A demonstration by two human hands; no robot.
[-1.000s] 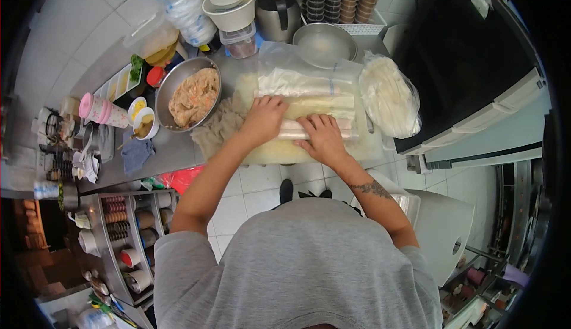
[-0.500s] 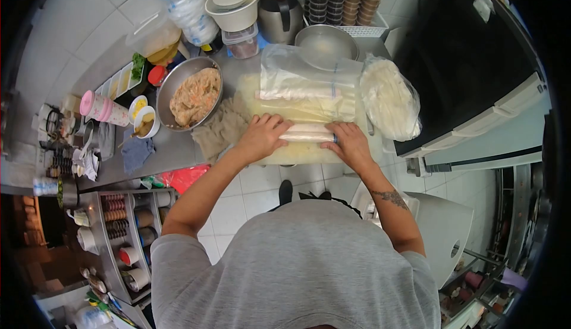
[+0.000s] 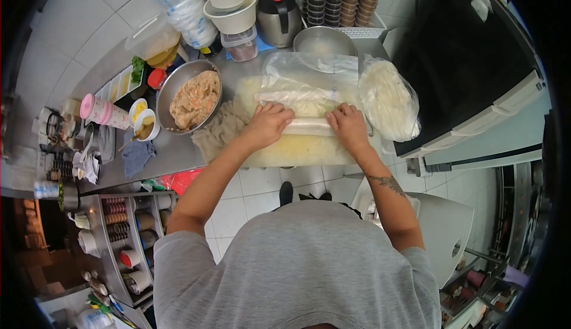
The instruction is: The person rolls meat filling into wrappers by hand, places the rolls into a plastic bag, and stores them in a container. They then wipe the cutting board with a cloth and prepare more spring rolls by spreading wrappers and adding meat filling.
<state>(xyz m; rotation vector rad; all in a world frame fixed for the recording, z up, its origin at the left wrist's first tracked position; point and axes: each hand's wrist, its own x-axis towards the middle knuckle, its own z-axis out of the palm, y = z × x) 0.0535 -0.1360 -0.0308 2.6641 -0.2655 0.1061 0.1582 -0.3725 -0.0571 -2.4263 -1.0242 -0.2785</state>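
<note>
My left hand [image 3: 267, 125] grasps a plastic-wrapped roll [image 3: 310, 127] at its nine o'clock end, my right hand [image 3: 351, 128] at three, over a cutting board [image 3: 300, 152].

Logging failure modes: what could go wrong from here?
The shiny white cylindrical roll could skew if the left hand and right hand, at opposite ends, push unevenly. The clear, wrinkled plastic sheet beyond might bunch up. The crumpled beige cloth beside the left wrist could get in the way.
</note>
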